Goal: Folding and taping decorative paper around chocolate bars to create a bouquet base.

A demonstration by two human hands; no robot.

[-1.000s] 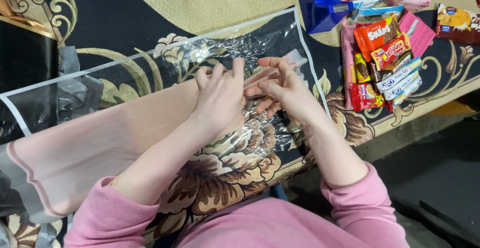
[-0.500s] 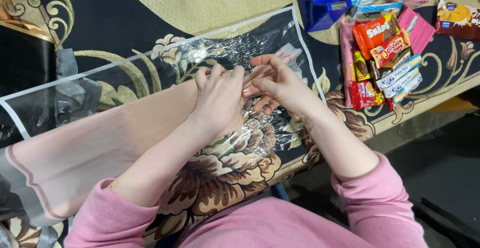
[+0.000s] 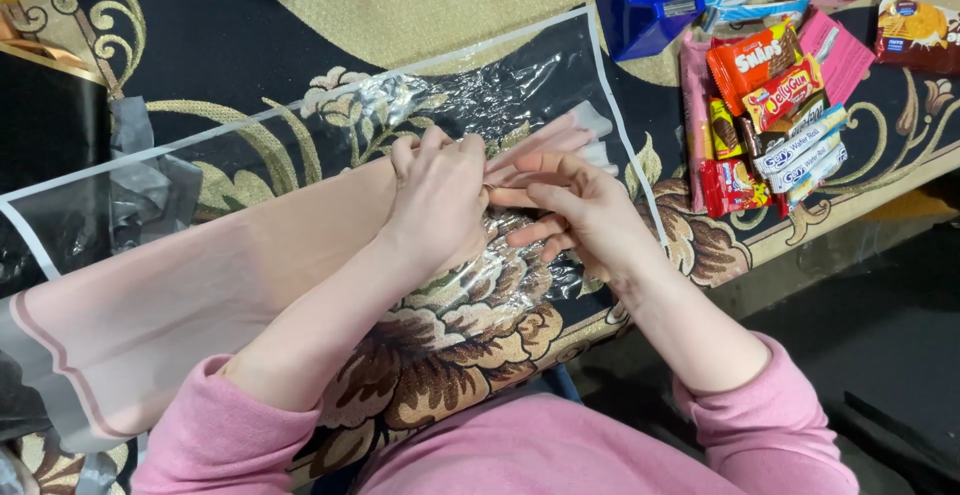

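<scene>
The left hand [image 3: 437,200] and the right hand [image 3: 580,210] meet over the middle of a clear plastic sheet [image 3: 500,105] spread flat on a dark floral cloth [image 3: 450,345]. The fingertips of both hands press together on a pale pink strip [image 3: 555,145], which lies on the sheet and points away toward the upper right. The left hand is curled, knuckles up, with its fingers closed on the near end of the strip. The right hand pinches the same end from the other side, thumb and forefinger clamped, the remaining fingers spread loosely below.

A wide pale pink panel [image 3: 200,285] of the sheet runs from under the left forearm to the lower left edge of the view. The sheet has a white border along its far and right edges.

To the right of the sheet, well apart from the hands, a pile of snack packets [image 3: 765,120] in red, orange, yellow and white lies on the cloth, stacked loosely against a pink flat packet [image 3: 845,50]. Above the pile stands a blue plastic box [image 3: 640,0]; its contents cannot be made out. A grey crumpled wrap [image 3: 145,180] lies at the left on the sheet
</scene>
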